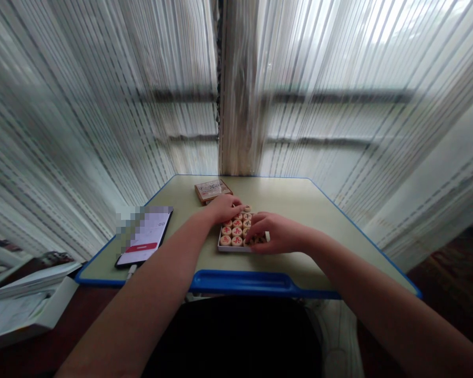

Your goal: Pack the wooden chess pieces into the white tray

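Note:
A shallow white box [236,249] holds rows of round wooden Chinese chess pieces [237,231] with red characters. My left hand [224,208] reaches over the box's far left corner, its fingers and thumb closing at a piece [247,208] in the far row. From the right, my right hand [275,233] lies over the near right part of the box with bent fingers. Its fingertips and thumb come together on a piece there, mostly hidden under the hand. Parts of the right-hand columns are covered too.
The pale table [299,199] has a blue rim and a blue front groove [242,282]. Behind the left hand lies a patterned box lid [213,190]. A phone [150,236] with a cable rests at left. Beside the table is a white box of papers [31,310]; curtains [339,115] hang behind.

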A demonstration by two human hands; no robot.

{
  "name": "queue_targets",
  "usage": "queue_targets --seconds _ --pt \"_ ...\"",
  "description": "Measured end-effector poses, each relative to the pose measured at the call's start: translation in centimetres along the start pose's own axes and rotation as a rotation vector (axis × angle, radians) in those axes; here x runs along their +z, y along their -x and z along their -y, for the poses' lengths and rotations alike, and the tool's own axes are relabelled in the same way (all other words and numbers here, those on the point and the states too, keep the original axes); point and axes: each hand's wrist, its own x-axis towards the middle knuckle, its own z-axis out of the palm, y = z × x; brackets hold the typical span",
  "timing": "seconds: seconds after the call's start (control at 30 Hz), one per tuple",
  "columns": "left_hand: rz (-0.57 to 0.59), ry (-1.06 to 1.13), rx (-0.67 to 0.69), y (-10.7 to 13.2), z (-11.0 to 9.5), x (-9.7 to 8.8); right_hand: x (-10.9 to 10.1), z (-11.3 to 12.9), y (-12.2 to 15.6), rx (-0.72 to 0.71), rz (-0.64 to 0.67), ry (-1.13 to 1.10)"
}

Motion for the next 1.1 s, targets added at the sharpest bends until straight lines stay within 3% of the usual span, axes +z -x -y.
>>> queue_targets --seconds 0.67,0.77,0.93,1.03,1.1 --pt "0.008 0.015 0.016 0.0 0.0 -0.1 -0.1 -0.1 0.0 -0.019 0.034 -0.031" --pt "0.006 0.022 0.022 0.0 0.0 -0.1 0.0 -1.0 -0.2 0.012 -0.103 -0.071" --pt "0.011 0.072 -0.044 0.0 -0.2 -0.1 1.3 -5.3 -0.9 0.21 -0.504 0.015" --pt "0.085 0.205 -0.091 0.2 -0.6 -0.3 2.2 -8.1 -1.3 0.24 -0.546 0.091" --pt "0.145 0.29 -0.121 0.5 -0.9 -0.5 2.7 -9.2 -1.5 0.253 -0.451 0.152"
